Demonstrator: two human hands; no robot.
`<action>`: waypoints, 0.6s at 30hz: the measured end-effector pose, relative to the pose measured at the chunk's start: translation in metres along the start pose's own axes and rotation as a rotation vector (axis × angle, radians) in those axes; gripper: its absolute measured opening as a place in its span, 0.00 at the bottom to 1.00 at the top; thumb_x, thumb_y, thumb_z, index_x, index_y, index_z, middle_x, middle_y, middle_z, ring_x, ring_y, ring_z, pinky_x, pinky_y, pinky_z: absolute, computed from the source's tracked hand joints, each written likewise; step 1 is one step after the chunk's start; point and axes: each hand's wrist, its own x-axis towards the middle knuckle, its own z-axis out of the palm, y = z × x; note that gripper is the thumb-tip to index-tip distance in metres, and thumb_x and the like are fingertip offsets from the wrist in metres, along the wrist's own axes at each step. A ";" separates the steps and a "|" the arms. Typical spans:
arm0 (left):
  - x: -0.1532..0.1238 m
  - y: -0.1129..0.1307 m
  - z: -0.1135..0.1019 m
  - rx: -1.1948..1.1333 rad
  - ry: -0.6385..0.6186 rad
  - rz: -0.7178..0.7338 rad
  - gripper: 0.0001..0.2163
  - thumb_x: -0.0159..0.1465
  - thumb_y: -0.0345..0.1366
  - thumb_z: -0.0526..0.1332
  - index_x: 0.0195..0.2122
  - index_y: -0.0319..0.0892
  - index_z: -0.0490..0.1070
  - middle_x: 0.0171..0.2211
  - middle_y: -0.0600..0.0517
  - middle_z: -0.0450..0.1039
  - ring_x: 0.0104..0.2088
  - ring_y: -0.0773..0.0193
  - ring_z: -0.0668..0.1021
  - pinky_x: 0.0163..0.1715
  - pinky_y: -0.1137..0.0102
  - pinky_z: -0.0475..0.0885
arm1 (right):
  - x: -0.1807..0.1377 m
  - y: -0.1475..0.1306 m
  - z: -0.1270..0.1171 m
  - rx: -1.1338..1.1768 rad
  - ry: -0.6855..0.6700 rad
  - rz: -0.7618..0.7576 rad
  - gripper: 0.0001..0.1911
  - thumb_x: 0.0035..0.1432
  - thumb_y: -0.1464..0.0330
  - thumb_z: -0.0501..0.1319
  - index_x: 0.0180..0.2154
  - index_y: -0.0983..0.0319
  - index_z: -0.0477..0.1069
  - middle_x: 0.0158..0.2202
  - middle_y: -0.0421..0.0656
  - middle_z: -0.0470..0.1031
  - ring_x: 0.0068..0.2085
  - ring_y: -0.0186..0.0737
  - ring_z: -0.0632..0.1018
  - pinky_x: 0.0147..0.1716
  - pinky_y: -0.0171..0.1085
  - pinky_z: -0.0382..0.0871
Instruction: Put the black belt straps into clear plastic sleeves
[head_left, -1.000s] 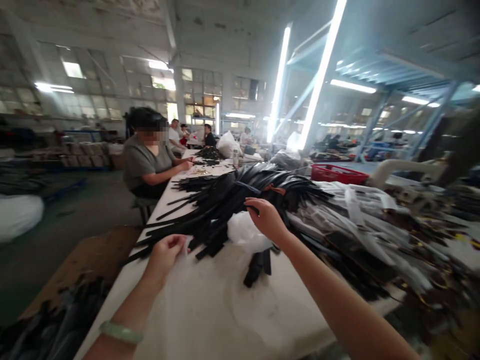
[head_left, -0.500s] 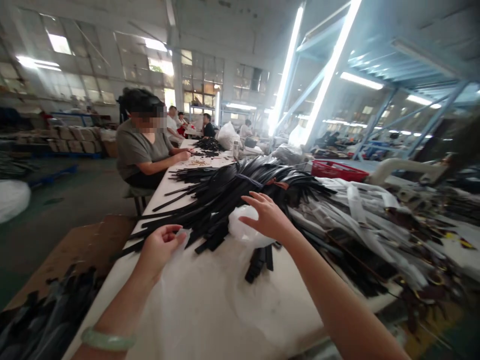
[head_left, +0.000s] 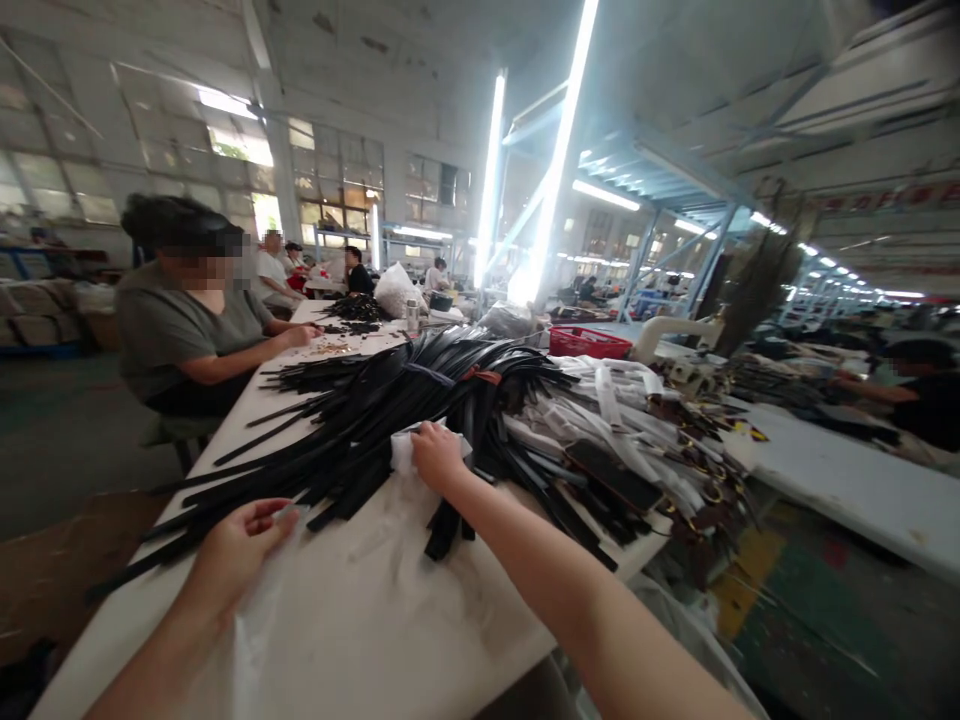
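Observation:
A thin, see-through plastic bag (head_left: 403, 455) stretches over the near part of the table between my hands. My left hand (head_left: 244, 550) pinches one edge of it between thumb and fingers, low on the left, and film hangs below. Farther forward, my right hand (head_left: 439, 457) is closed on the bag's bunched white part. Just past that hand lies a big heap of long black straps (head_left: 375, 400), tied with a dark band and a reddish-brown band. Several short strap ends stick out below my right wrist.
White-wrapped straps with brown and metal parts (head_left: 622, 420) cover the table's right side. Behind them are a red basket (head_left: 589, 342) and a sewing machine (head_left: 675, 340). A co-worker in grey (head_left: 195, 330) sits at the left edge of the white table (head_left: 360, 640).
My right hand has gone from spread fingers above the bunched plastic to closed on it. My left hand keeps its pinch. The view has turned to the right.

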 end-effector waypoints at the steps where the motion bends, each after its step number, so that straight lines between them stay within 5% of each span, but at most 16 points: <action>1: 0.003 -0.002 -0.003 -0.001 -0.016 -0.026 0.21 0.41 0.40 0.73 0.35 0.37 0.74 0.22 0.52 0.74 0.24 0.63 0.75 0.22 0.75 0.69 | -0.004 -0.002 -0.001 0.015 0.011 0.005 0.13 0.58 0.74 0.54 0.45 0.62 0.70 0.47 0.52 0.67 0.50 0.49 0.68 0.49 0.48 0.62; 7: 0.005 0.000 -0.009 -0.093 -0.069 -0.079 0.21 0.42 0.37 0.72 0.37 0.39 0.71 0.24 0.51 0.77 0.27 0.61 0.78 0.27 0.73 0.73 | -0.058 0.019 -0.030 0.225 0.154 -0.059 0.30 0.54 0.61 0.63 0.58 0.52 0.60 0.61 0.46 0.57 0.62 0.50 0.56 0.58 0.56 0.48; 12: -0.016 0.018 0.003 -0.178 -0.131 -0.062 0.21 0.43 0.34 0.72 0.39 0.40 0.69 0.25 0.50 0.77 0.28 0.62 0.80 0.28 0.74 0.73 | -0.053 0.039 -0.066 0.427 0.461 -0.066 0.15 0.63 0.69 0.52 0.51 0.61 0.68 0.53 0.50 0.67 0.53 0.41 0.69 0.54 0.41 0.61; 18: -0.023 0.024 0.002 -0.206 -0.133 -0.055 0.23 0.42 0.39 0.72 0.38 0.39 0.68 0.24 0.49 0.77 0.28 0.60 0.80 0.26 0.73 0.73 | 0.032 -0.015 -0.057 0.277 0.164 -0.233 0.09 0.60 0.72 0.57 0.39 0.59 0.76 0.40 0.43 0.76 0.43 0.37 0.74 0.46 0.34 0.66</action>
